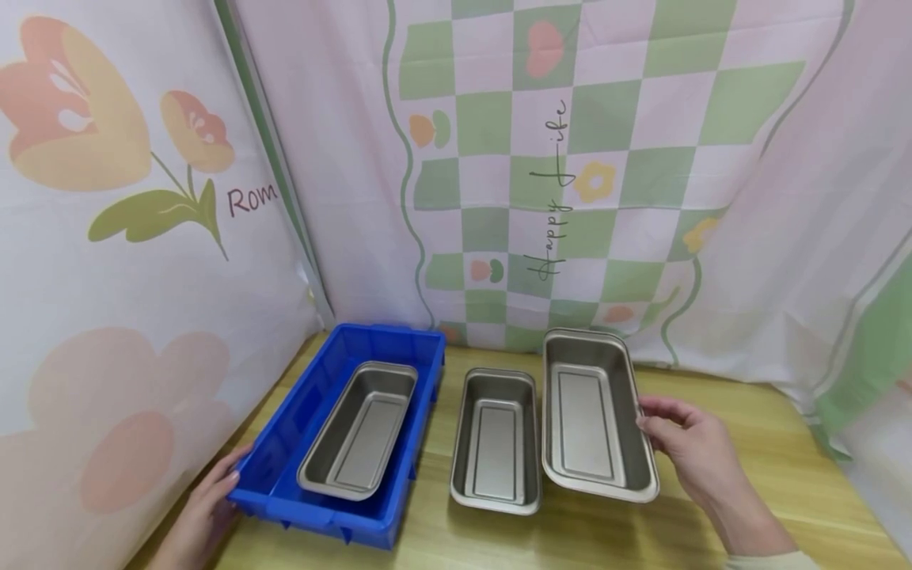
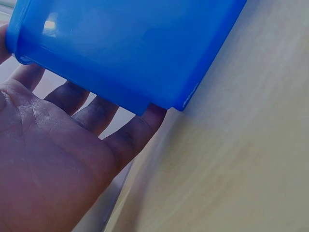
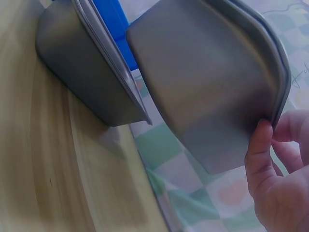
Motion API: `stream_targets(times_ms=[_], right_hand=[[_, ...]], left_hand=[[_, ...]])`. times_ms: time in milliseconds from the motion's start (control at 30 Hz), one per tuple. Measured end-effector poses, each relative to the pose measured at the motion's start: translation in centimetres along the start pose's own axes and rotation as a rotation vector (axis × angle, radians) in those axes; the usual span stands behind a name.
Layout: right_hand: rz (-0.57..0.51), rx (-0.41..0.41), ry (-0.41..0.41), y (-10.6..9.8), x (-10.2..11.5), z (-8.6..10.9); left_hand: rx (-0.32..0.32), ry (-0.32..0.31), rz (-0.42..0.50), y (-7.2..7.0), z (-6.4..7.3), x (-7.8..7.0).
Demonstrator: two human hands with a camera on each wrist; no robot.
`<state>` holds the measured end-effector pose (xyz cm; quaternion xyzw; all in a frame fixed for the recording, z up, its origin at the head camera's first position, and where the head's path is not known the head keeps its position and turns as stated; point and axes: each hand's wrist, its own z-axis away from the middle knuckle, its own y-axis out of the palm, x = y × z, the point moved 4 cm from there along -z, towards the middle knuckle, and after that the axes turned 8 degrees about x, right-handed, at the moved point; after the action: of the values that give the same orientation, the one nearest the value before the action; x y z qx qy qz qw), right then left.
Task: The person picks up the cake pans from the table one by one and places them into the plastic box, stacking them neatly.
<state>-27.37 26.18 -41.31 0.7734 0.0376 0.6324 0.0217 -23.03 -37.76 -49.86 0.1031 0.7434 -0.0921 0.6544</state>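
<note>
My right hand (image 1: 694, 451) pinches the right rim of a grey metal loaf pan (image 1: 584, 419) between thumb and fingers. In the right wrist view this pan (image 3: 207, 87) is raised off the table and tilted. Just left of it, a second loaf pan (image 1: 496, 451) stands on the table. A third loaf pan (image 1: 366, 443) lies inside a blue plastic bin (image 1: 274, 435), slightly askew. At the bin's near left corner, my left hand (image 1: 203, 507) grips the edge. The left wrist view shows its fingers (image 2: 96, 116) against the outside of the bin, the thumb mostly cut off.
The wooden table (image 1: 606, 538) runs under everything. A patterned cloth (image 1: 541, 182) hangs at the back, close behind the bin and the held pan. Another flowered cloth (image 1: 142, 293) stands along the left side, near the bin and left hand.
</note>
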Motion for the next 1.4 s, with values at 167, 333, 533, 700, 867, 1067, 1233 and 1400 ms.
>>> stream_targets(times_ms=[167, 333, 533, 700, 867, 1067, 1233, 1400], right_hand=[[-0.026, 0.002, -0.014, 0.6, 0.0, 0.0], [-0.043, 0.006, -0.018, 1.2, -0.2, -0.1], [-0.055, 0.004, -0.004, 1.9, -0.5, -0.2], [-0.057, 0.001, 0.010, 2.5, -0.8, -0.4], [-0.048, -0.001, 0.020, 3.1, -0.9, -0.6], [-0.049, -0.009, 0.033, 3.7, -1.2, -0.8], [-0.052, -0.011, 0.035, 4.5, -1.3, -0.9], [-0.047, -0.007, 0.040, 5.6, -1.4, -1.1]], left_hand=[[-0.009, -0.008, -0.002, -0.1, 0.0, 0.1], [0.038, 0.041, 0.020, -0.1, -0.1, 0.2], [0.020, 0.029, 0.011, -0.3, -0.2, 0.4], [0.009, 0.023, 0.007, -0.3, -0.2, 0.4], [0.014, 0.031, 0.015, -0.2, -0.2, 0.3], [0.033, 0.069, 0.032, 0.0, 0.0, 0.1], [0.051, 0.107, 0.053, 0.1, -0.1, 0.0], [0.049, 0.117, 0.051, 0.1, -0.1, 0.1]])
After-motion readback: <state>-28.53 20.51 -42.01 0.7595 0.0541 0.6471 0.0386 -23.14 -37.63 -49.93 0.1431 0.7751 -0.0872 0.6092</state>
